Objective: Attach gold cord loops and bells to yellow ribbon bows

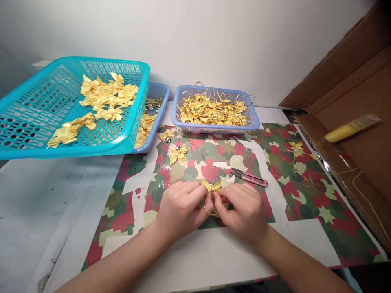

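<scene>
Between my two hands is a yellow ribbon bow (216, 185) with a small silver bell at its middle. A loop of gold cord (210, 212) hangs below it, by my thumbs. My left hand (182, 203) pinches the bow and cord from the left, its fingers closed. From the right, my right hand (244, 207) pinches them too, thumb tip close to the other thumb. Just beyond my right hand lie pink thread snips (252, 178). Farther back on the left rest another yellow bow (178, 155) and a silver bell (168, 139).
A turquoise basket (130, 136) of yellow bows stands at left, partly over a blue basket (163, 103). Another blue basket (215, 129) with corded bows is at the back. On the right are a cardboard box (345, 81), a yellow tube (346, 129) and a loose bow (295, 145).
</scene>
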A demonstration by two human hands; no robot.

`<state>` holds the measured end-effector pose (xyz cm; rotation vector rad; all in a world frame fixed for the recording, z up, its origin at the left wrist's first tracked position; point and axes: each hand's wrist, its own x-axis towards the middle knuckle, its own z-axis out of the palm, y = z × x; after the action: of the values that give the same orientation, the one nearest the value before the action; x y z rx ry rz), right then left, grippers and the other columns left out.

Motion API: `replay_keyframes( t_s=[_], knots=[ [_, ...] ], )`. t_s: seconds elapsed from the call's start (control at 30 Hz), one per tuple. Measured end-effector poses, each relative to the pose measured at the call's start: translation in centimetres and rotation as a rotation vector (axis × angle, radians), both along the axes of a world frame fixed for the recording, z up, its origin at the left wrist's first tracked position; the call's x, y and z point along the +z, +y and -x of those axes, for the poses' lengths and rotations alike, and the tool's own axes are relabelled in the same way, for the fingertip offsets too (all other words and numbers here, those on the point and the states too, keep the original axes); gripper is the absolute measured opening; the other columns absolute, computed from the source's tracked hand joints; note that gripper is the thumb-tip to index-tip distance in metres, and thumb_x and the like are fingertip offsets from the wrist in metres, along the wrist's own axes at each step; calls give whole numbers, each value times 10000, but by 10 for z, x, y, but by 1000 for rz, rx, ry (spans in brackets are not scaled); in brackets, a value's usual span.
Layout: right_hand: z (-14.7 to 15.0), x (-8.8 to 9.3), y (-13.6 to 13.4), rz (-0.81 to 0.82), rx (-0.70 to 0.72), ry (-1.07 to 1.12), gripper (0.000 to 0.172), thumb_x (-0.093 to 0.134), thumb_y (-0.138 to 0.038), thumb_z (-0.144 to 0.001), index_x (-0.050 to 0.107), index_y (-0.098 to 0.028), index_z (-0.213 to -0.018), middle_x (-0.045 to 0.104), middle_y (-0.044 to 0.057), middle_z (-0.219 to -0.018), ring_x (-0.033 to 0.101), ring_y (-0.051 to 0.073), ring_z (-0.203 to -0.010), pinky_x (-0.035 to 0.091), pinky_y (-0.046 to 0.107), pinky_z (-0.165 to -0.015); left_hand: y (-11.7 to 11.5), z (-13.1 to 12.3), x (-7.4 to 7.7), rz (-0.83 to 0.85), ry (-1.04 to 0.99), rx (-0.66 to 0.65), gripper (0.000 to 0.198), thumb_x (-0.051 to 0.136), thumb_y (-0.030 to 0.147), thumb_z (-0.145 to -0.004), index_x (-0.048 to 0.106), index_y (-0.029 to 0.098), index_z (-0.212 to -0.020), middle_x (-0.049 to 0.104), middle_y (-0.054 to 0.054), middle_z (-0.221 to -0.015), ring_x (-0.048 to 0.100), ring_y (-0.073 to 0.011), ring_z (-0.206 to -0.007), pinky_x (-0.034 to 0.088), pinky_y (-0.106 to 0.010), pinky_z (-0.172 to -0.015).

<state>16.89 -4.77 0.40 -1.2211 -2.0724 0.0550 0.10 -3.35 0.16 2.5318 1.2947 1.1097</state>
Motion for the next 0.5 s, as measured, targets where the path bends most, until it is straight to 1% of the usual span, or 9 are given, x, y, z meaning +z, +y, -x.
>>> replay_keyframes(
  t_s=[0.17, 0.23, 0.33, 0.5],
  knots=[
    [-2, 0, 4, 239, 43, 156, 95, 564, -164, -821, 577, -179, -729, 527, -35, -561, 449, 99, -517, 324, 247, -543, 0, 2, -2, 69, -45, -56, 280, 528, 155, -830, 418, 189, -574, 317, 46, -532, 256, -113, -503, 235, -271, -486],
    [-3, 1, 5, 299, 69, 187, 88, 546, -172, -825, 577, -182, -743, 522, -39, -560, 444, 96, -514, 336, 237, -537, 1, 3, -1, 105, -63, -87, 274, 522, 158, -837, 422, 188, -584, 329, 45, -537, 271, -111, -506, 242, -268, -487],
    [-4, 2, 6, 318, 105, 200, 125, 498, -151, -833, 566, -184, -733, 536, -32, -573, 444, 97, -521, 349, 232, -539, 2, 4, -1, 173, -77, -132, 266, 507, 163, -858, 433, 185, -604, 356, 40, -555, 301, -108, -514, 255, -260, -491],
    [-2, 4, 5, 233, 88, 225, 133, 494, -106, -793, 558, -183, -705, 533, -31, -561, 424, 94, -506, 340, 230, -521, 3, 5, 1, 276, -121, -204, 261, 470, 160, -887, 434, 186, -630, 372, 36, -580, 322, -102, -519, 264, -247, -489]
  ],
)
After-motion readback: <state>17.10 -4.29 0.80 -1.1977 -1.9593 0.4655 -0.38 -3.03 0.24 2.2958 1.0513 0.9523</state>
